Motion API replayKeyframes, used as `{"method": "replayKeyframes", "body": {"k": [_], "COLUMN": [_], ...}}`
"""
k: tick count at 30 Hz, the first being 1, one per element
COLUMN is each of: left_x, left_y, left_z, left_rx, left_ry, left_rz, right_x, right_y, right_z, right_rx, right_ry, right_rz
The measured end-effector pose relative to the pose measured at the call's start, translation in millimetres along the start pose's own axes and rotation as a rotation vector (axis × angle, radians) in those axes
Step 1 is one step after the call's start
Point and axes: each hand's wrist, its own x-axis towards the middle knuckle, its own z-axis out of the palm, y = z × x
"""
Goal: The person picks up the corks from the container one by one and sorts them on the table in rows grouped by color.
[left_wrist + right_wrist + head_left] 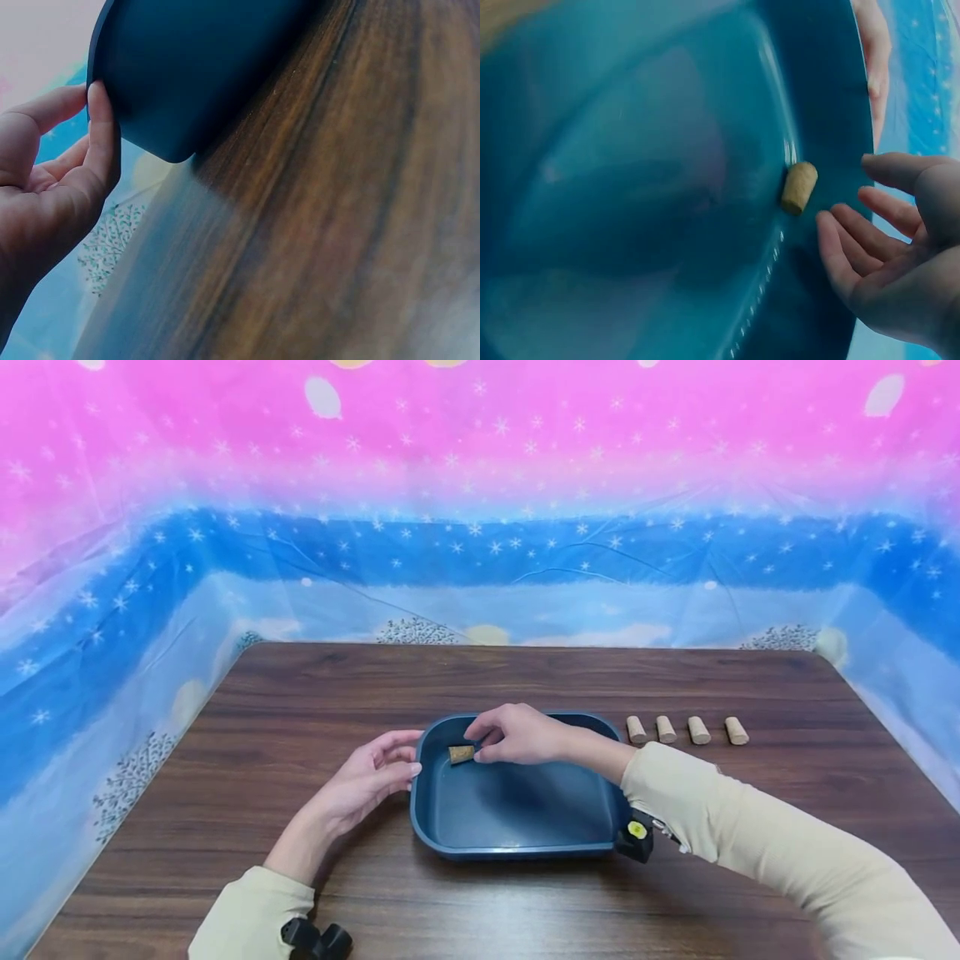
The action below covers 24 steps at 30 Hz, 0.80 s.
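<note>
A dark blue rectangular plastic tub (525, 850) with rounded corners stands on the table. My left hand (375, 777) pinches its left rim between thumb and fingers; the left wrist view shows this hand (67, 157) at the tub's outer wall (187, 67). One tapered cork stopper (461, 754) lies inside, near the back left corner. My right hand (521, 735) is over the tub beside that cork. From the right wrist view, the fingers of this hand (900, 240) are loosely bent and apart from the cork (800, 187), holding nothing.
Several more cork stoppers (699, 731) stand in a row on the wooden table (225, 760), to the right of the tub's back corner. A patterned pink and blue cloth (480, 543) hangs around the table's back and sides.
</note>
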Motion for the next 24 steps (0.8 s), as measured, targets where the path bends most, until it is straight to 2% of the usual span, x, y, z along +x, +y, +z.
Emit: {"method": "replayKeyframes", "body": {"k": [9,15,18,24], "left_x": [1.0,0.8,0.1,0.2], "left_y": [-0.3,0.6,0.9,-0.8], "left_z": [0.6,0.2,-0.5,-1.5], "left_rx": [-0.01,-0.006,-0.011,-0.031], "left_ry": [-0.01,-0.012,-0.014,-0.032], "left_rz": [0.003,0.007,0.009,0.006], "right_x": [11.3,13.4,15.6,20.2], "right_y": [-8.3,-11.0,-12.2,-14.3], "right_z": [6.5,9.2,12.5,18.8], "right_rx": [-0.073,-0.109,-0.121,-0.143], "right_ry": [-0.032,0.037,0.07,0.053], "right_rz": [-0.01,0.048,0.044,0.039]}}
